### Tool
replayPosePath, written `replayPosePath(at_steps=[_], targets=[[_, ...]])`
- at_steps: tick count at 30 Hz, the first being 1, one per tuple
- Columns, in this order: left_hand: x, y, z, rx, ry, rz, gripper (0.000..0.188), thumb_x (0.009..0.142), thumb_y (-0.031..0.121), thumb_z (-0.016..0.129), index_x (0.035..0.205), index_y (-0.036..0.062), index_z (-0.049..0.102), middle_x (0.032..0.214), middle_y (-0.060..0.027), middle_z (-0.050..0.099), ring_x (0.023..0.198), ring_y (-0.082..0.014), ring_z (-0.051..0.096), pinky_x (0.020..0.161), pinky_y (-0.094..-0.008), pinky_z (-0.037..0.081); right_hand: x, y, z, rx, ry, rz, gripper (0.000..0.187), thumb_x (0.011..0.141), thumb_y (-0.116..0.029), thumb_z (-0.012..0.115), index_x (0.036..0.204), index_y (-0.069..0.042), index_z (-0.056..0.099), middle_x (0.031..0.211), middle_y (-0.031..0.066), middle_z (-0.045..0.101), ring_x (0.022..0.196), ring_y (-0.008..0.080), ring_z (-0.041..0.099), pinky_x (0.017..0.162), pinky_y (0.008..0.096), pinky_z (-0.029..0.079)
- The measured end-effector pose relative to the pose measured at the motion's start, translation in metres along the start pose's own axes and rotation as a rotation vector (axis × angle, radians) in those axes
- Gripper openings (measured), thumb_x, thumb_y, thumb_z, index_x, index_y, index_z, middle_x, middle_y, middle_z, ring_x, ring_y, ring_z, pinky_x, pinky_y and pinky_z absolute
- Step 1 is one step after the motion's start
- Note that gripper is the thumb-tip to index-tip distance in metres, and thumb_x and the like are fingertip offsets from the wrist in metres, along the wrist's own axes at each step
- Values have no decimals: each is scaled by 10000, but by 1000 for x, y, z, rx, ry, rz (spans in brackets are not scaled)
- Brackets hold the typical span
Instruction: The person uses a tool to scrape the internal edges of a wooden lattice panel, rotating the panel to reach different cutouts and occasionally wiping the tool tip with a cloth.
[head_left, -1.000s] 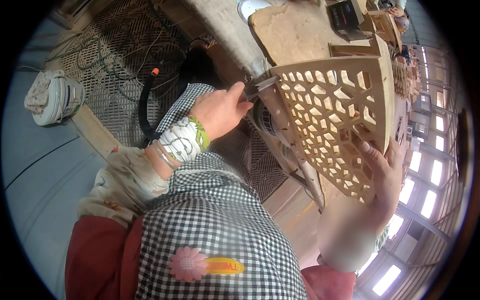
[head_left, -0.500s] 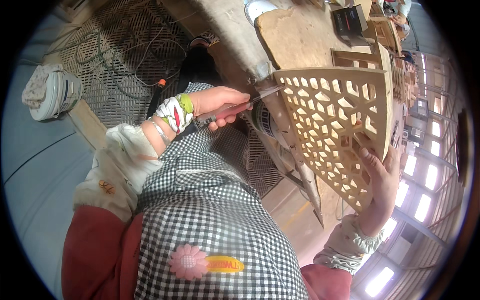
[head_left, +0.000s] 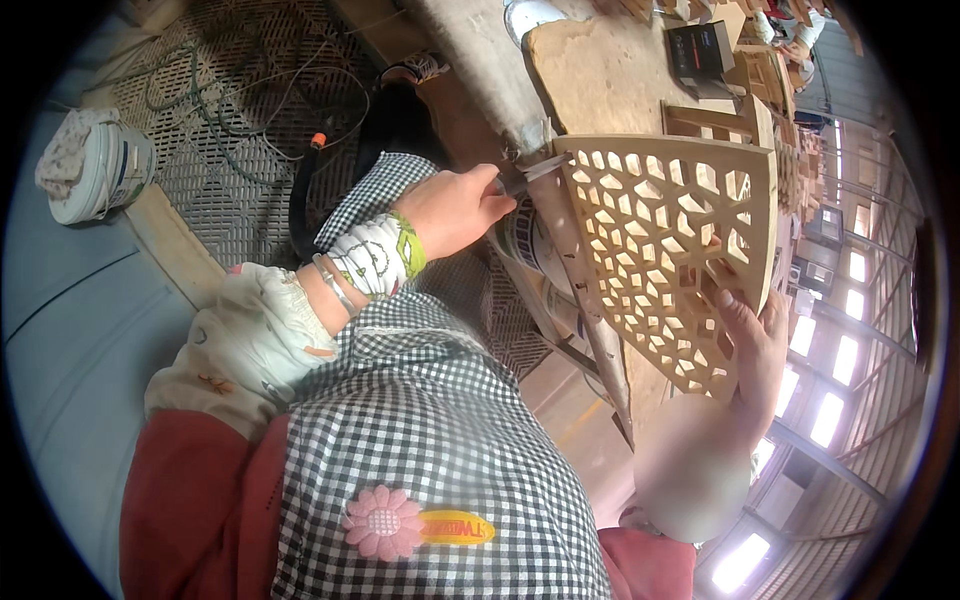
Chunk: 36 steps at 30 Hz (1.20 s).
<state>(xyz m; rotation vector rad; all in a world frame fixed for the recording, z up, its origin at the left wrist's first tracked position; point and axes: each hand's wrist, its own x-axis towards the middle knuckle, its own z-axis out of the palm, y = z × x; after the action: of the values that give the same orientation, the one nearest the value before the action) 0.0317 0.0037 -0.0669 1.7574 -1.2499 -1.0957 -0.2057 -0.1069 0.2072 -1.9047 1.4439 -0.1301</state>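
Note:
My right hand point(head_left: 755, 345) grips the lower right edge of a light wooden lattice panel point(head_left: 640, 190) cut through with star-like openings. Its thumb lies on the front face, and the fingers are mostly hidden behind. The panel stands tilted, its upper left corner close to the bench edge. My left hand point(head_left: 458, 212) is closed around a thin-bladed tool point(head_left: 540, 172), with the handle hidden inside the fist. The flat blade reaches up to the panel's upper left corner; whether it touches the wood I cannot tell.
Behind the panel, a board point(head_left: 590, 75) lies on the workbench point(head_left: 470, 60) by a black box point(head_left: 700, 55). Buckets point(head_left: 535, 240) stand under the bench edge. On the slatted floor mat point(head_left: 240, 110) run hoses and cables. A white bucket point(head_left: 120, 175) stands at the left.
My left hand has moved right and up toward the panel's corner and turned over, so the tool's reddish handle no longer shows. The panel and my right hand have hardly shifted.

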Motion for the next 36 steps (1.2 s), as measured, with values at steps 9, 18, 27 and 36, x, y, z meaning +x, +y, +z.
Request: replayPosePath(at_steps=[9,18,27,36], targets=[[-41,-3,-19,-80,-143,27,381,1004,356,627,1199,31,664,865,-154,735,797,-345,723,725,-416,555,1,2,4,-27,71,29,398,928,-163,748,1258,53,693,960,44,748,681,40,520,591,209,353],[-17,14,-19,-13,-27,33,336,1019,331,615,1190,41,614,868,-187,738,818,-399,717,701,-462,542,3,8,7,-73,46,-153,435,928,-303,811,1189,35,729,786,11,700,625,42,502,554,220,347],[-4,-2,-15,-306,-153,46,416,1030,410,596,1052,-5,625,867,-167,714,725,-336,704,651,-431,538,3,7,-1,-92,31,-93,377,929,-262,807,1156,33,743,762,-2,686,592,44,492,530,223,344],[19,18,-32,-587,-463,-182,364,1086,393,540,1024,36,579,650,14,514,472,-80,509,402,-248,424,2,9,-1,-16,31,-104,359,936,-235,808,1151,44,738,825,17,714,649,47,532,567,216,384]])
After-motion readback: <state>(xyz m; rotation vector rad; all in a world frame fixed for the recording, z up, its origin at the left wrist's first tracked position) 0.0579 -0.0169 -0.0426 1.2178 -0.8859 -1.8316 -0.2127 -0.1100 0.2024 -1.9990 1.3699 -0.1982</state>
